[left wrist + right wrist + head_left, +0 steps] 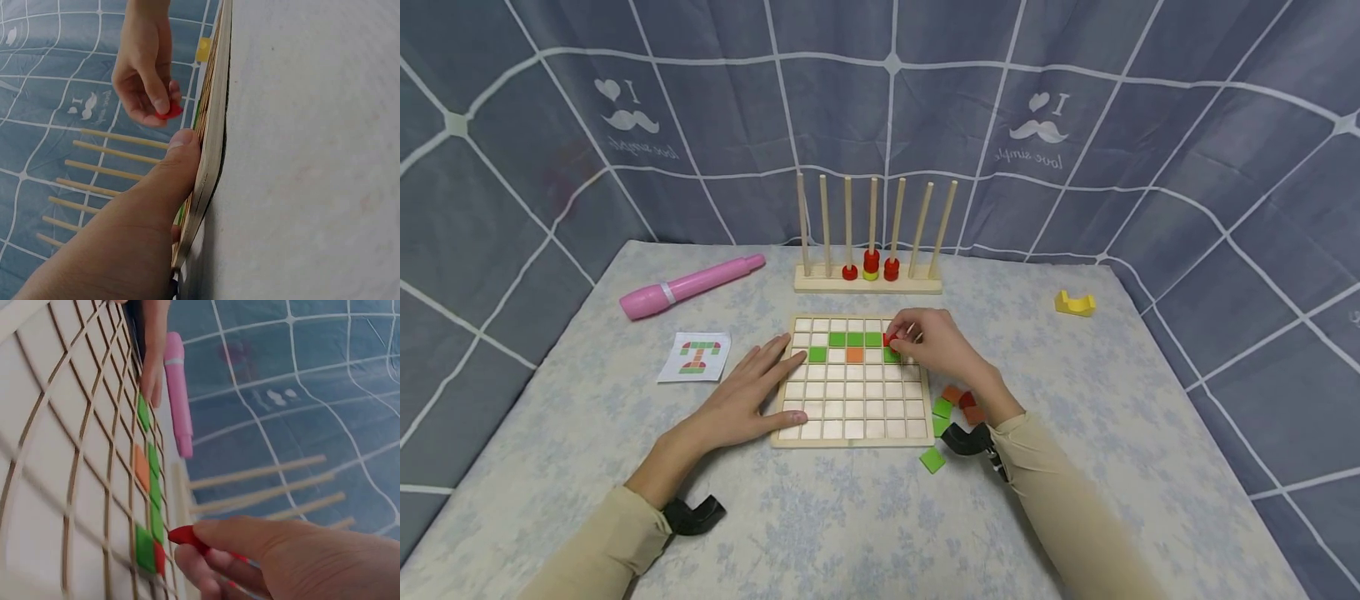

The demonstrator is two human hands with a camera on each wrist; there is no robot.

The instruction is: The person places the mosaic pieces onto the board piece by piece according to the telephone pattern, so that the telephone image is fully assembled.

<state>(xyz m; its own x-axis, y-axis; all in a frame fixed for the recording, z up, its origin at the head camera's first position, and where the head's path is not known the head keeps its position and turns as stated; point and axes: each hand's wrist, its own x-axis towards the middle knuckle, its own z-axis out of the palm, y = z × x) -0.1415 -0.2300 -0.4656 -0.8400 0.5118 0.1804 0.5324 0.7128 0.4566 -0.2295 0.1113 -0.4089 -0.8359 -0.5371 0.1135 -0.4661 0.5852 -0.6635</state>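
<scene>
Just below the centre of the head view, loose tiles [932,460] in green, orange and red lie near the board's lower right corner. Left of centre, the left hand [748,396] is spread wide, thumb and straight fingers resting on the left side of the gridded board [850,444]. At the board's upper right, the right hand [936,346] is nearly closed, thumb and fingers pinching a red piece [189,537]. Green tiles [854,339] and an orange tile [854,355] fill squares in the upper rows. Beyond, at upper centre, stands a peg rack [868,286].
</scene>
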